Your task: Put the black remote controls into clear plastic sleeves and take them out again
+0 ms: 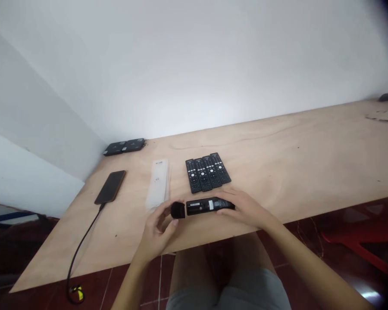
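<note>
My left hand (pixel 160 226) pinches a short black battery cover (pixel 177 210) between thumb and fingers. Just to its right, a small gap away, lies a black remote control (pixel 200 206) with its back up and its battery compartment uncovered. A white label shows on its back. The far end of this remote is gripped by my right hand (pixel 237 208), which hides part of it. Beyond the hands, several black remotes (pixel 207 173) lie face up side by side in a row. White plastic sleeves (pixel 158 183) are stacked left of that row, close to my left hand.
A phone (pixel 110 187) on a black cable (pixel 84 245) lies at the left of the wooden table (pixel 294 163). Two black boxes (pixel 124 147) stand against the wall at the back left. Dark and pale items sit at the far right. A red stool (pixel 358 247) is below the table.
</note>
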`<state>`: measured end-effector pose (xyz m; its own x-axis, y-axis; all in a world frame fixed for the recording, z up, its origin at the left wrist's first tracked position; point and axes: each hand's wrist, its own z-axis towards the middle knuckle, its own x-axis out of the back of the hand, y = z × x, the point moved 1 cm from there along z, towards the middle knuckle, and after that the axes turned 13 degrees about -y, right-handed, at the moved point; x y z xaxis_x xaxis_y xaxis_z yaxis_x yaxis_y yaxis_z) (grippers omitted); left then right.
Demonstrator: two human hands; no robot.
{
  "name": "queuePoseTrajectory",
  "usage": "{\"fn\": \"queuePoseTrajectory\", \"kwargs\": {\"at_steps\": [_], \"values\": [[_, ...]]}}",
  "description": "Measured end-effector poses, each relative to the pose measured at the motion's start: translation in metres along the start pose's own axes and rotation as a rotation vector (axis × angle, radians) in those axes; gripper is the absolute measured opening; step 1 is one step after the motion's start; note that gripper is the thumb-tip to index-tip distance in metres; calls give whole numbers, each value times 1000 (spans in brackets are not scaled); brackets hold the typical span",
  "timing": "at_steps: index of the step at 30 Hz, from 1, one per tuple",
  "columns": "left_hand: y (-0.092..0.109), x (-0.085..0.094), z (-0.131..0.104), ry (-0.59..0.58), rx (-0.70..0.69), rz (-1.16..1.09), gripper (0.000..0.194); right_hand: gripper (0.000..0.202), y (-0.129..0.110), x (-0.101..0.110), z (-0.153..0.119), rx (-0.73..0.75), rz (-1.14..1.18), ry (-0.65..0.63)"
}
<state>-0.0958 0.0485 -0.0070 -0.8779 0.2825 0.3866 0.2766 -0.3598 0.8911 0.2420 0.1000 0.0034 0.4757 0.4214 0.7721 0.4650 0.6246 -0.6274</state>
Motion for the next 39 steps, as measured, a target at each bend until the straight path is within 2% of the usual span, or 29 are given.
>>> {"fn": "queuePoseTrajectory", "kwargs": {"at_steps": [3,6,10,14,21,26,33,39], "values": [[0,2,0,-12,-26,17,39,58,-1,1,0,-1,10,-1],[3,1,3,-19,-62,140,40,59,-1,1,0,-3,2,-9],[9,-10,12,-66,-94,405,34,56,3,-2,-1,-8,-44,-21],[7,-22,17,-75,-112,529,31,52,6,-5,0,-34,-92,-38],[6,-23,17,-84,-93,544,24,51,6,-7,1,-40,-96,-35],[9,-23,17,-112,-106,539,36,51,4,-6,1,-42,-99,-25],[2,-26,21,-128,-169,520,39,51,1,-4,0,-18,-112,-34],[4,-29,27,-174,-213,513,44,53,2,-4,1,-12,-131,-56]]}}
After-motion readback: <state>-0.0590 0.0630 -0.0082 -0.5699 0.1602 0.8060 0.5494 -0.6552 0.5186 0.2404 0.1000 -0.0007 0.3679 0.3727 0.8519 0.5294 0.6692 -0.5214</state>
